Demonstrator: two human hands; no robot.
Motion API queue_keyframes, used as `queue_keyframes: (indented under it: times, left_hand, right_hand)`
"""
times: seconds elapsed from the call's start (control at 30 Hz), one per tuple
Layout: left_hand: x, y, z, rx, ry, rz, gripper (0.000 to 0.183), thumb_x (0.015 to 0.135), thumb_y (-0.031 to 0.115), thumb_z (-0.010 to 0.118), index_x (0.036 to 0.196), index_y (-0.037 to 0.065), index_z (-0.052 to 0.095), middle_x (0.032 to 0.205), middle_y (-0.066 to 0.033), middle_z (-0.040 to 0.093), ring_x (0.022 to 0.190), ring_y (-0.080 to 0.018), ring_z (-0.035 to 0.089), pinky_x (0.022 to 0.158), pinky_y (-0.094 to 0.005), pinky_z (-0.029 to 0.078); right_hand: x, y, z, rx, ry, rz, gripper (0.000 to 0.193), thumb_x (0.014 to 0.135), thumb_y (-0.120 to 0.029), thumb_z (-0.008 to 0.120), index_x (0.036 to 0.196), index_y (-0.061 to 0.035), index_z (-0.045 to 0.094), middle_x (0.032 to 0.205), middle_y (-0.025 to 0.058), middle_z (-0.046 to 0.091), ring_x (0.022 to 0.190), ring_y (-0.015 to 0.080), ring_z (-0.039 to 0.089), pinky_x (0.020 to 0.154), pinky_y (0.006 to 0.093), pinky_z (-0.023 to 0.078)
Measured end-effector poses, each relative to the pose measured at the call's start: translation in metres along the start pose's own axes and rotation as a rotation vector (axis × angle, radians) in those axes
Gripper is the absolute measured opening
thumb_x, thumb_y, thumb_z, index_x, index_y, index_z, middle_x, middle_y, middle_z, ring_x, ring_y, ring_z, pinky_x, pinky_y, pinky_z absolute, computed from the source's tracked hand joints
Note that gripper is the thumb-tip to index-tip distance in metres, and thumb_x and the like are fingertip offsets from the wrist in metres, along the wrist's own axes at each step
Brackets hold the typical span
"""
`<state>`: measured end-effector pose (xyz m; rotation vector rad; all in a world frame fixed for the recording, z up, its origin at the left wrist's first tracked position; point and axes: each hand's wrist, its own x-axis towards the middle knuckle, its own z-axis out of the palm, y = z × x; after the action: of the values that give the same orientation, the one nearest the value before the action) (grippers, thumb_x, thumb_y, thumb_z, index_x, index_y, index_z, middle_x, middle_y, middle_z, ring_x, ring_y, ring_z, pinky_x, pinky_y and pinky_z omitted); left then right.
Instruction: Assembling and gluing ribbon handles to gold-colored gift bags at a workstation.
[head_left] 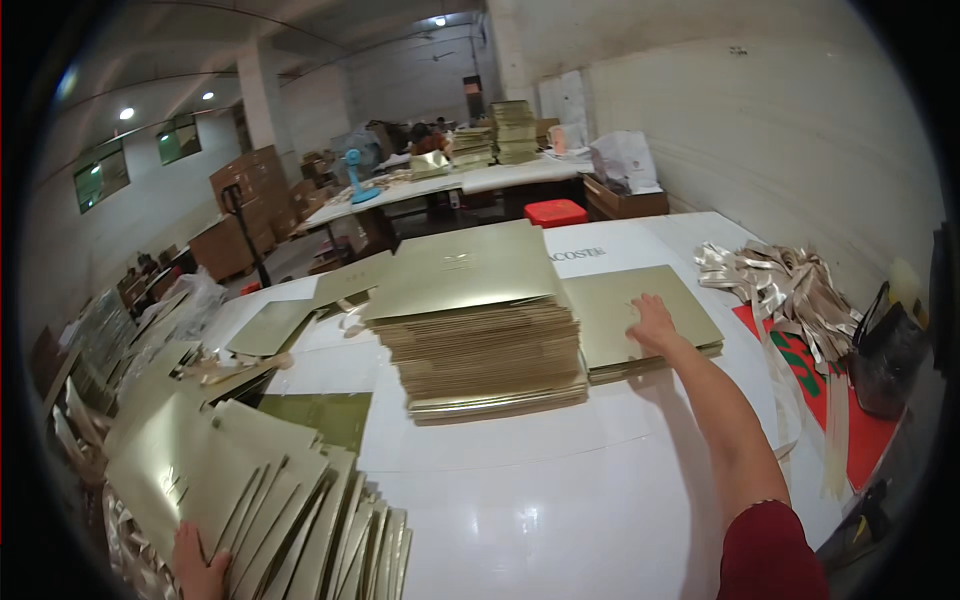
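My right hand (652, 325) rests on top of a low stack of flat gold paper pieces (620, 300), its fingers spread and holding nothing. To its left stands a tall stack of the same gold pieces (480, 360), which look like flattened paper bags. At the lower left, my left hand (198, 562) lies with fingers apart against a fanned, leaning pile of gold pieces (270, 490). The lower part of that hand is cut off by the picture's edge.
A white table (460, 510) carries the stacks. Beige satin ribbons (790, 285) lie heaped at the right, near a red sheet (865, 430) and a dark bag (888, 350). Behind are a red stool (556, 212), a second table (480, 180) and a blue fan (356, 170).
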<state>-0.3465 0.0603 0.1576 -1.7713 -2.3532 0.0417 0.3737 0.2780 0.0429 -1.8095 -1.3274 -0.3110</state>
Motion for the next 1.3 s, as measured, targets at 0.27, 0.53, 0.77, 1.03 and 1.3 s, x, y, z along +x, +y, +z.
queue_keyframes:
  times: [0.27, 0.53, 0.77, 1.03, 1.3]
  left_hand:
    - [-0.021, 0.074, -0.049, 0.336, -0.059, -0.241, 0.059, 0.089, 0.033, 0.055, 0.134, -0.002, 0.04, 0.14, -0.0224, 0.037, 0.129, -0.0397, 0.034, 0.107, -0.0472, 0.029]
    - [-0.137, 0.343, 0.001, -0.685, 0.373, 1.3, 0.031, 0.08, 0.013, 0.063, 0.109, 0.002, 0.061, 0.1, -0.0171, 0.065, 0.097, -0.0306, 0.062, 0.08, -0.0372, 0.05]
    - [-0.163, 0.417, 0.08, -0.571, 0.093, 1.001, 0.051, 0.081, 0.028, 0.064, 0.124, 0.004, 0.05, 0.135, -0.0196, 0.043, 0.122, -0.0378, 0.044, 0.099, -0.054, 0.032]
    - [-0.24, 0.388, 0.067, -0.65, 0.261, 1.451, 0.053, 0.078, 0.044, 0.065, 0.106, -0.001, 0.06, 0.1, -0.0215, 0.063, 0.096, -0.0373, 0.06, 0.089, -0.0477, 0.043]
    - [-0.177, 0.417, 0.065, -1.271, -0.875, 0.508, 0.035, 0.093, 0.035, 0.048, 0.11, 0.005, 0.056, 0.09, -0.0159, 0.065, 0.072, -0.0264, 0.064, 0.068, -0.0402, 0.054]
  right_hand:
    - [-0.143, 0.039, -0.066, -0.201, -0.34, -0.585, 0.032, 0.077, -0.011, 0.056, 0.106, 0.0005, 0.054, 0.104, 0.0161, 0.058, 0.099, 0.0325, 0.057, 0.082, 0.0408, 0.048]
    - [-0.358, -0.07, -0.173, -0.188, -0.697, -0.782, 0.063, 0.083, -0.051, 0.051, 0.127, -0.0069, 0.047, 0.125, 0.023, 0.05, 0.112, 0.0392, 0.051, 0.093, 0.0483, 0.041]
    - [-0.342, -0.052, -0.242, -0.253, -0.721, -0.615, 0.039, 0.092, -0.03, 0.047, 0.119, -0.0023, 0.05, 0.119, 0.0225, 0.053, 0.111, 0.0382, 0.052, 0.092, 0.0473, 0.042]
    - [-0.264, -0.091, -0.279, 0.108, -0.2, -0.429, 0.014, 0.086, -0.016, 0.055, 0.079, -0.0045, 0.053, 0.058, 0.0104, 0.054, 0.052, 0.0282, 0.058, 0.048, 0.0375, 0.046]
    - [-0.349, -0.139, -0.271, 0.568, -0.483, -0.507, 0.018, 0.089, -0.018, 0.054, 0.092, -0.0054, 0.066, 0.086, 0.0127, 0.063, 0.092, 0.0265, 0.061, 0.092, 0.0423, 0.045]
